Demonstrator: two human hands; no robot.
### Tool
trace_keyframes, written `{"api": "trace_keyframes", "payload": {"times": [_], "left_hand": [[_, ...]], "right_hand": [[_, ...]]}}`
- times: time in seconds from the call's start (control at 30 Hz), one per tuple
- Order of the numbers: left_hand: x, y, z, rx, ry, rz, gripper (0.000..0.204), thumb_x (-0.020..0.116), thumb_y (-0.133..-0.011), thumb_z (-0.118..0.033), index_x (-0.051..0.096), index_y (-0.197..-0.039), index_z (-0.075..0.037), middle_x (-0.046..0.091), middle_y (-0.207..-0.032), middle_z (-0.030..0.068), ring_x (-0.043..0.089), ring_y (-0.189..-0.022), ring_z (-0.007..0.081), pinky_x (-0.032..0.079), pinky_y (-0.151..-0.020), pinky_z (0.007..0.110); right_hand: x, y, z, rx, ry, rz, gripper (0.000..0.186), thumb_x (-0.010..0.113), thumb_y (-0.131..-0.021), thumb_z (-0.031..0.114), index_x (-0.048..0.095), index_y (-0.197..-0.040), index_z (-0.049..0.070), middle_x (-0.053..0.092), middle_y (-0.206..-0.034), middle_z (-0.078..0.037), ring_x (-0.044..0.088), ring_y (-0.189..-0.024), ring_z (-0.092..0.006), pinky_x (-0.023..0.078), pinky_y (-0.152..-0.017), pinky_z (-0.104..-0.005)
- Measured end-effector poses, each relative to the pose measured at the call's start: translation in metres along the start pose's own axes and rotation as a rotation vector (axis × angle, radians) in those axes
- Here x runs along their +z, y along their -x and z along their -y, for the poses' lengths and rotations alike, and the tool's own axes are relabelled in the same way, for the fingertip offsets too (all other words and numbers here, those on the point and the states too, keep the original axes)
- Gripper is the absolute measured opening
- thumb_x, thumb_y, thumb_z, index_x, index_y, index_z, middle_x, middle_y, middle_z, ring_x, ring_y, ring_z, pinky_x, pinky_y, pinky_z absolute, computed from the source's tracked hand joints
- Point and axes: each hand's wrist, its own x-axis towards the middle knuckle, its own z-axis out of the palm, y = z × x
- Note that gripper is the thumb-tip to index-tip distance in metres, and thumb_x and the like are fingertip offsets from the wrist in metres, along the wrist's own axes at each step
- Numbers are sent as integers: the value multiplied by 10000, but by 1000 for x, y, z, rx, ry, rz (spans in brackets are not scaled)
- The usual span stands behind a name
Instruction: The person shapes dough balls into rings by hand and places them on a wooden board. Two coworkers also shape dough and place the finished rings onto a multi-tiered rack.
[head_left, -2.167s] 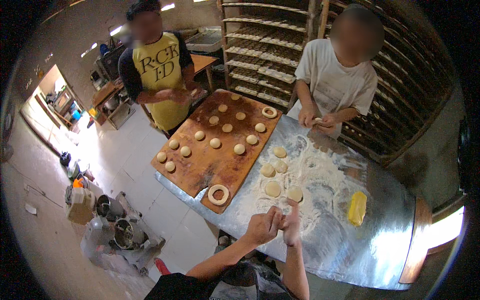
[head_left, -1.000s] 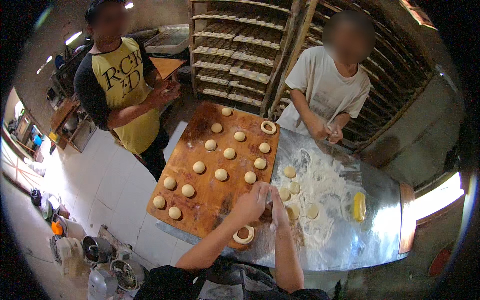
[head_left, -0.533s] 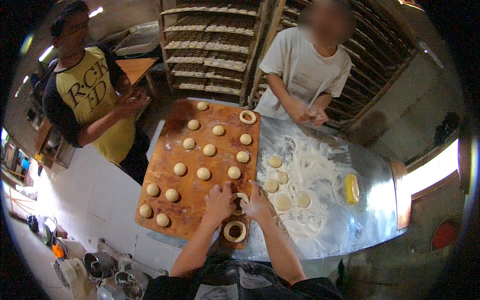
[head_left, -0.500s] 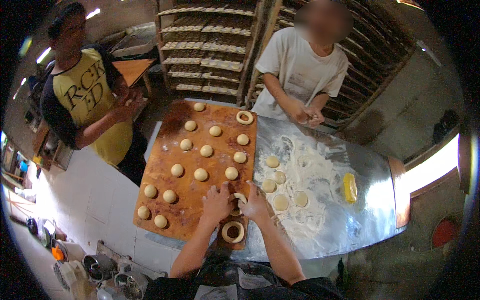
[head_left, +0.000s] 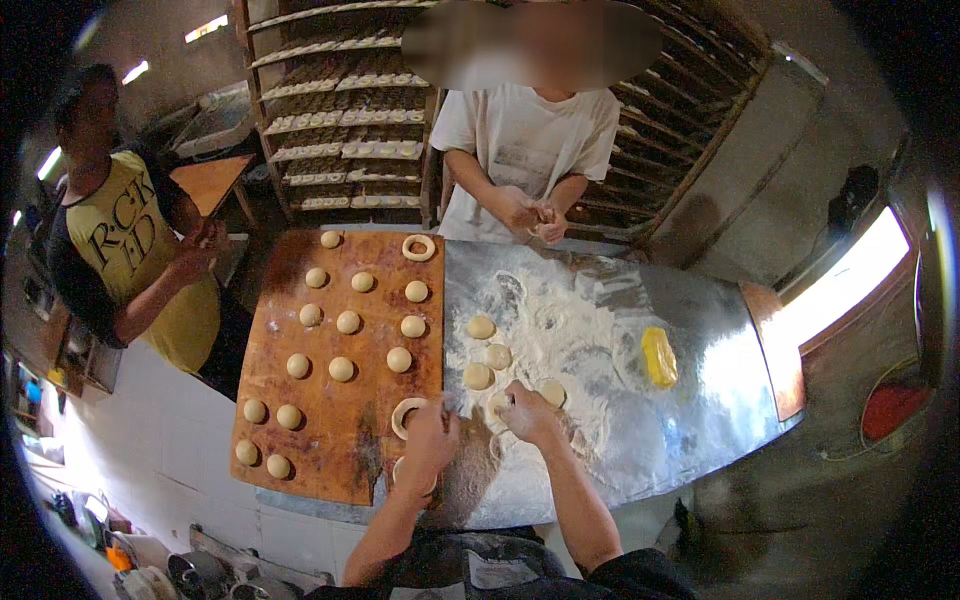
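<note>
My right hand (head_left: 532,413) is on the steel table, its fingers pinched at the edge of a flat, pale dough disc (head_left: 498,404). More dough discs (head_left: 481,327) lie beside it in the flour. My left hand (head_left: 433,443) hovers over the right edge of the wooden board (head_left: 375,430), fingers loosely curled and apart, with nothing visible in them. Next to it, a dough ring (head_left: 400,416) lies on the board. Another ring (head_left: 401,470) is mostly hidden under my left hand and wrist. Several round dough balls (head_left: 341,369) and a far ring (head_left: 418,236) also rest on the board.
A yellow packet (head_left: 658,357) lies on the steel table (head_left: 700,410), right of the spread flour (head_left: 560,320). Across stands a person in a white shirt (head_left: 520,150), hands together; another, in yellow and black (head_left: 140,240), stands left. Racks of dough trays (head_left: 340,120) rise behind.
My hands have left the dough ring on the board. The right hand moved right to a dough disc on the floured table; the left lifted slightly. The whole view has shifted right.
</note>
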Motion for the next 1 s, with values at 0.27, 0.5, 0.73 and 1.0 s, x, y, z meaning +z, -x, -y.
{"api": "trace_keyframes", "payload": {"times": [0.27,0.5,0.73,1.0], "left_hand": [[29,32,-104,-158,472,229,353,737,-843,-233,661,-1060,35,717,-888,125,679,-812,142,528,-724,279],[88,35,-141,191,57,-94,362,738,-705,-12,612,-1044,-37,628,-845,103,610,-770,261,520,-724,371],[133,66,-148,36,856,-69,433,455,-780,70,436,-1199,-34,533,-972,120,559,-919,259,479,-842,379],[148,88,-148,231,-93,-421,328,473,-975,-290,440,-1191,-45,632,-726,163,635,-583,327,506,-518,448]], "right_hand": [[-72,82,-13,-107,-783,19,558,714,-766,104,372,-1204,51,560,-1029,-162,602,-965,-252,481,-847,-371],[-52,57,-38,-89,-814,-392,574,601,-805,49,363,-1326,29,547,-1141,-189,564,-1098,-297,465,-928,-391],[-70,101,-103,-125,-1833,390,524,549,-825,12,377,-1317,70,630,-1005,-165,645,-923,-249,532,-777,-377],[-56,109,-92,-251,-1622,282,556,547,-931,461,413,-1311,78,634,-940,-156,585,-672,-201,498,-609,-312]]}}
